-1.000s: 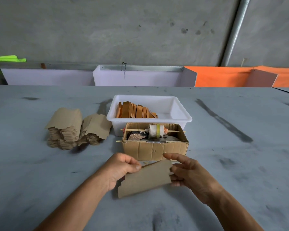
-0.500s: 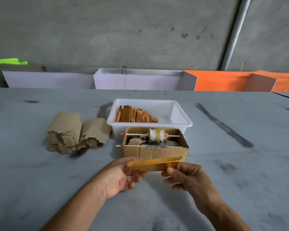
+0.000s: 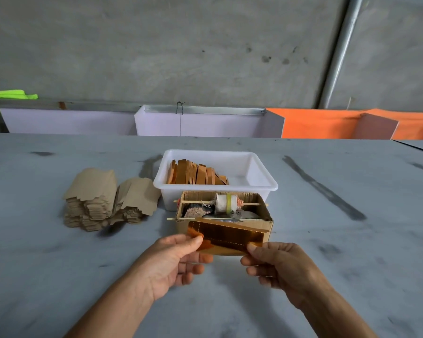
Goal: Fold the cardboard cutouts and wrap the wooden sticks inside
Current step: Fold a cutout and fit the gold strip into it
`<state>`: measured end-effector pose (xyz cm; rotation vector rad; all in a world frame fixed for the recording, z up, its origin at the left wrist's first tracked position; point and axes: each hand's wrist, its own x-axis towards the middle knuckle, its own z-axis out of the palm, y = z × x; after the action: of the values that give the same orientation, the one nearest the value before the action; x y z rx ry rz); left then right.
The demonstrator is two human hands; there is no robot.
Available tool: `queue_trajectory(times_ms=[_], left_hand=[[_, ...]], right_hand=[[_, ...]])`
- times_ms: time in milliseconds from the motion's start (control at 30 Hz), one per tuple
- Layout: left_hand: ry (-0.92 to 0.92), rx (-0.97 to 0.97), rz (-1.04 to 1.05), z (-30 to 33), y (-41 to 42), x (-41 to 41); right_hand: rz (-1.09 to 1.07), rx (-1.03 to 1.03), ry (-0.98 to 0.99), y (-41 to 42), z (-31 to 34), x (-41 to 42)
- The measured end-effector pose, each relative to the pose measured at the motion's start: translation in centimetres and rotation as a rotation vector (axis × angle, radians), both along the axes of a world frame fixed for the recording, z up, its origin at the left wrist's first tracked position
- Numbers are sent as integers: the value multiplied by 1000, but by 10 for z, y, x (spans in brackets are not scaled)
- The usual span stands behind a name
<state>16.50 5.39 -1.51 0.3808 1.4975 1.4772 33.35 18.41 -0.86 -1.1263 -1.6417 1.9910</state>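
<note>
I hold one cardboard cutout up in front of me, its shiny orange-gold face with dashed fold lines turned toward me. My left hand pinches its left end between thumb and fingers. My right hand pinches its lower right corner. A stack of brown cardboard cutouts lies on the table to the left. Several folded orange-brown pieces stand in the left part of a white plastic tub behind the cutout.
A small open cardboard box sits just past my hands, with two thin sticks through it and a white roll on one. Low white and orange panels line the table's far edge below a concrete wall.
The cutout lay brown side up and low between my hands; I lifted it, tipped it edge-on, and now its orange-gold face is turned toward me. Both hands kept their hold.
</note>
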Motion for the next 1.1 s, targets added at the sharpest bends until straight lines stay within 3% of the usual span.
queue_trajectory(times_ms=[567, 867, 1100], left_hand=[[72, 42, 122, 11, 8, 12], [134, 63, 178, 12, 10, 16], [145, 37, 217, 3, 11, 22]], right_hand=[[-58, 4, 65, 1, 9, -7], [-78, 123, 63, -2, 8, -6], [-98, 55, 109, -2, 3, -9]])
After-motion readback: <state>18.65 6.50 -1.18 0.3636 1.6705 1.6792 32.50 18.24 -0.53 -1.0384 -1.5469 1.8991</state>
